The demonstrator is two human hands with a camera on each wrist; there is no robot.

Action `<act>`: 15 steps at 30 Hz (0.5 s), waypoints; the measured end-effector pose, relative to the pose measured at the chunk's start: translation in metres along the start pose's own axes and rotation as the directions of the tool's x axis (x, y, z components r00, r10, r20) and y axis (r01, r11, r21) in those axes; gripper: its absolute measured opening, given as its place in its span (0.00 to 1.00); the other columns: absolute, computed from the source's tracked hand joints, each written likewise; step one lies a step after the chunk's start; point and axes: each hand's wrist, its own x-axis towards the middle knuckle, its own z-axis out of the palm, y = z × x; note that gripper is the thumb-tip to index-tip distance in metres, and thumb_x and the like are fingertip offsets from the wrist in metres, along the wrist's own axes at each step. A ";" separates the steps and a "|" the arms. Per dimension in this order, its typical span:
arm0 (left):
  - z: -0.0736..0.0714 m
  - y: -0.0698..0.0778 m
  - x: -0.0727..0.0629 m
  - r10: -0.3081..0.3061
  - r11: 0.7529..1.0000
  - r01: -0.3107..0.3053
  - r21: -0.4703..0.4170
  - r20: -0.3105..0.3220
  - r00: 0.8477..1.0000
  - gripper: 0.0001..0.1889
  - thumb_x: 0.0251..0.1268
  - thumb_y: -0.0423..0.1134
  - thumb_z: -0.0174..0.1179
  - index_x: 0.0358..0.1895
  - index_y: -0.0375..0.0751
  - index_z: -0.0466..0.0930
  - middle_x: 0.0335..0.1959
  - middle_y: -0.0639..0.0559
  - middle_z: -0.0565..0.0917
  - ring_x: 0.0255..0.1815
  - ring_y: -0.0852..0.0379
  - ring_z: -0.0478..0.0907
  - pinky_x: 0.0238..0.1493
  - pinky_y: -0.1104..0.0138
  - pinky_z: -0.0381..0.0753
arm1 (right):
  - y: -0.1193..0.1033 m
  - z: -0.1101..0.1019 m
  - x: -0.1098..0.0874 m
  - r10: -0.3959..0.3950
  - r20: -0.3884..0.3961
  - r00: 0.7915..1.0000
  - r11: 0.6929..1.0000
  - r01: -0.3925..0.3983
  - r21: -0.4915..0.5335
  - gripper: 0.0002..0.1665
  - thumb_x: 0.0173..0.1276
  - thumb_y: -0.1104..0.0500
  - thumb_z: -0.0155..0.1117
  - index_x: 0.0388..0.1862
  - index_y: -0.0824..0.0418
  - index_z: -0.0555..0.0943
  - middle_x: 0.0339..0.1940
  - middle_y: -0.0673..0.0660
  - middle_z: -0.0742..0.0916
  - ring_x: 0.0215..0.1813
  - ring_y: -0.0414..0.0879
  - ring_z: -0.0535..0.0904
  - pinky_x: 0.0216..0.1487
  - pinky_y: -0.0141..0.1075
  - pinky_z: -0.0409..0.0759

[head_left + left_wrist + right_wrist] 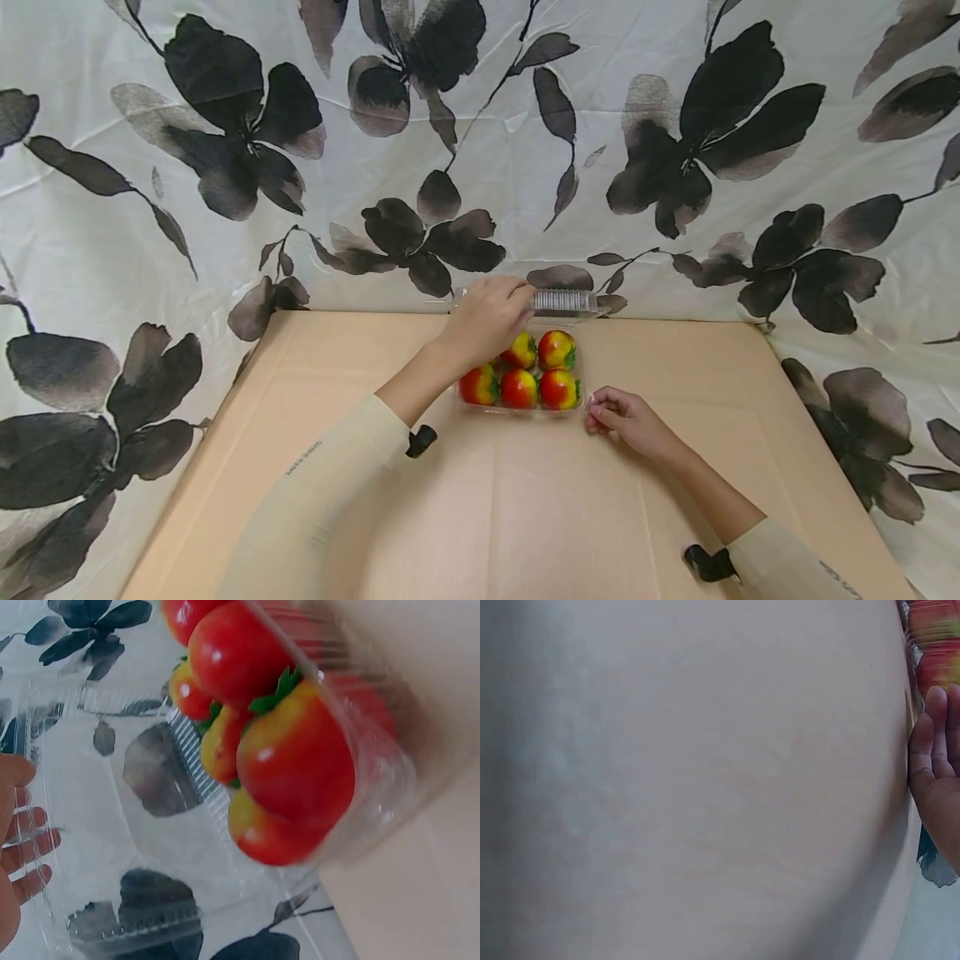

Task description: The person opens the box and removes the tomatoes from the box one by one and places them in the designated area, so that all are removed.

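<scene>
A clear plastic clamshell box (480, 408) sits near the back of the board, holding several glossy red-and-yellow fruits (518, 389) with green leaves. Its hinged lid (566, 304) is tipped up and back from the tray. My left hand (487, 321) reaches over the box and grips the lid's far edge. In the left wrist view, the fingertips (30, 881) show at that edge through the plastic. At the front right corner of the box is my right hand (624, 419), its fingers loosely bent. The right wrist view has its fingertips right beside the box wall.
A tan cardboard-like board (487, 517) forms the work surface. Behind it and down both sides hangs a white cloth (540, 167) with dark flowers. Black wrist cameras are strapped at both sleeves.
</scene>
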 end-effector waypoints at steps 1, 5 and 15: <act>-0.001 -0.002 0.000 -0.005 1.000 0.005 0.010 0.000 1.000 0.15 0.72 0.41 0.65 0.55 0.37 0.84 0.53 0.44 0.87 0.56 0.47 0.84 0.61 0.57 0.86 | 0.000 0.000 0.000 -0.001 0.001 1.000 1.000 0.001 0.001 0.14 0.80 0.63 0.57 0.50 0.77 0.75 0.41 0.72 0.86 0.40 0.42 0.86 0.46 0.29 0.89; -0.006 -0.012 0.000 -0.049 0.998 0.048 0.037 0.012 0.999 0.16 0.71 0.41 0.67 0.55 0.37 0.85 0.54 0.44 0.87 0.58 0.46 0.82 0.62 0.55 0.85 | 0.002 0.000 0.001 -0.010 0.006 1.000 1.000 0.010 0.007 0.14 0.80 0.63 0.57 0.51 0.77 0.75 0.42 0.73 0.86 0.40 0.42 0.86 0.46 0.29 0.89; -0.012 -0.036 0.001 -0.183 0.981 0.181 0.064 0.026 0.983 0.14 0.73 0.38 0.63 0.56 0.37 0.84 0.56 0.41 0.85 0.62 0.44 0.80 0.67 0.50 0.81 | 0.003 -0.003 0.003 -0.028 0.016 0.999 1.000 0.028 0.002 0.14 0.80 0.63 0.57 0.51 0.77 0.75 0.41 0.75 0.85 0.40 0.45 0.86 0.45 0.29 0.89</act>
